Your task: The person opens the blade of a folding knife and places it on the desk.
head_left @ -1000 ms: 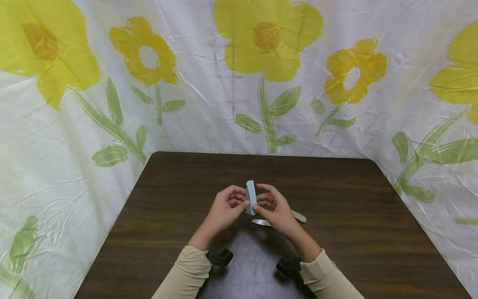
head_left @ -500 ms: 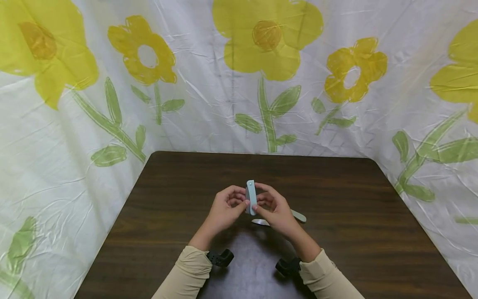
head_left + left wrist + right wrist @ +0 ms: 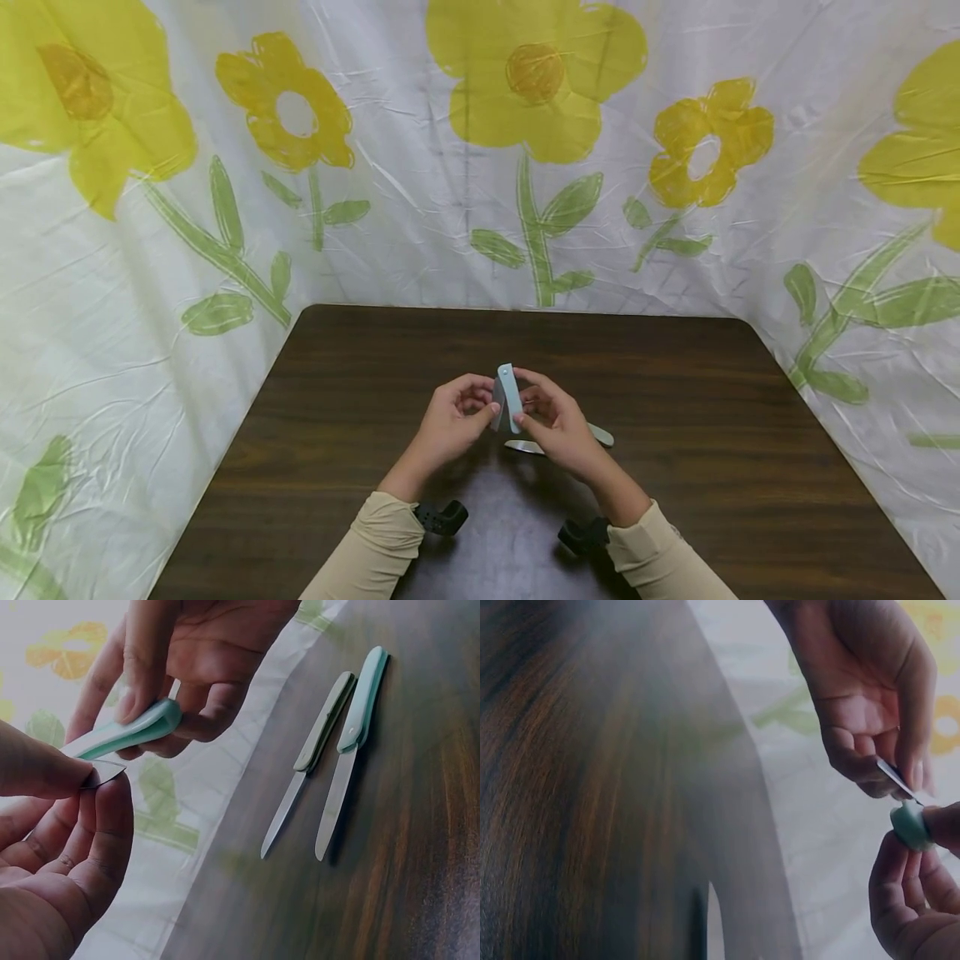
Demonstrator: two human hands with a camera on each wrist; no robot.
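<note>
A folding knife (image 3: 510,396) with a pale blue handle is held up over the table between both hands, its blade swung partly out. My left hand (image 3: 455,415) pinches the blade (image 3: 105,774) near its tip between thumb and index finger. The handle (image 3: 142,729) is gripped by my right hand (image 3: 553,417), thumb on one side and fingers on the other. In the right wrist view, the thin blade (image 3: 895,776) shows edge-on above the green-looking handle end (image 3: 910,826).
Two more folding knives, one olive-handled (image 3: 324,724) and one mint-handled (image 3: 363,705), lie unfolded side by side on the dark wooden table (image 3: 337,400). My right hand partly covers them in the head view. A flowered curtain (image 3: 412,208) hangs beyond the table.
The handle has tilted and shifted slightly right with my right hand, and a wider gap now shows between blade and handle. My left hand stays nearly in place.
</note>
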